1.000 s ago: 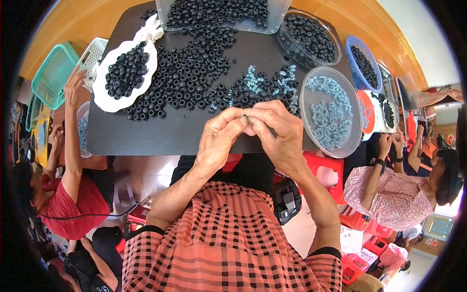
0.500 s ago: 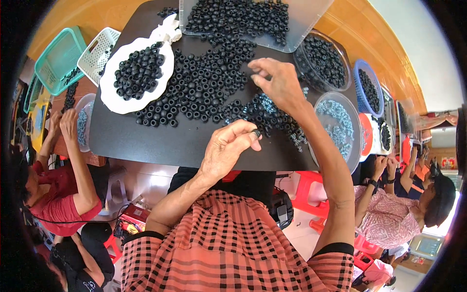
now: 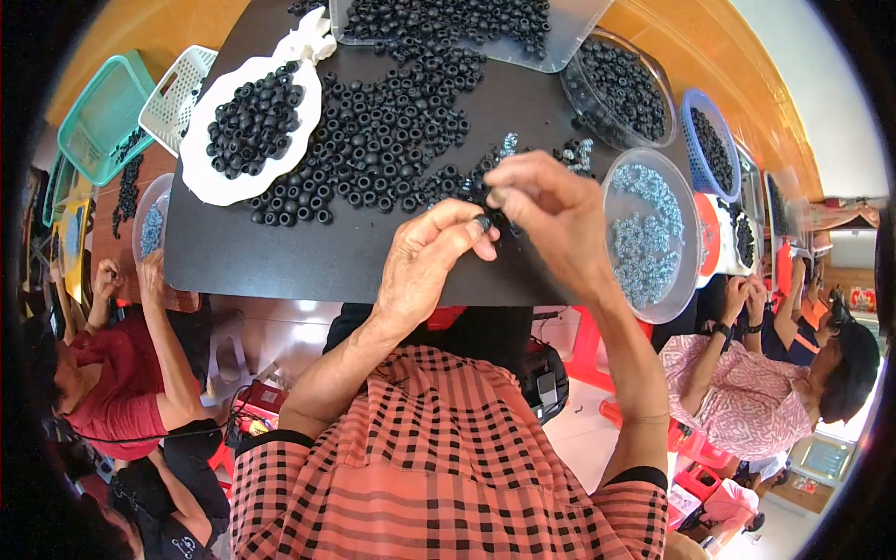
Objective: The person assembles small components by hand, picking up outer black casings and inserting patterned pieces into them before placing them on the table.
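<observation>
L fingers pinch black ring | R hand touching | near mat edge

Loose rings between tray and bowl

You pinch a small black rubber ring at your left fingertips, just above the black board's near edge, beside loose black rings.

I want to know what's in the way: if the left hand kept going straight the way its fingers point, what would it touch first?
Most likely the right hand. The left hand pinches a small black ring and points up-right at the right hand's fingertips, which look nearly in contact. Beyond lie the loose black rings, though depth is unclear.
</observation>
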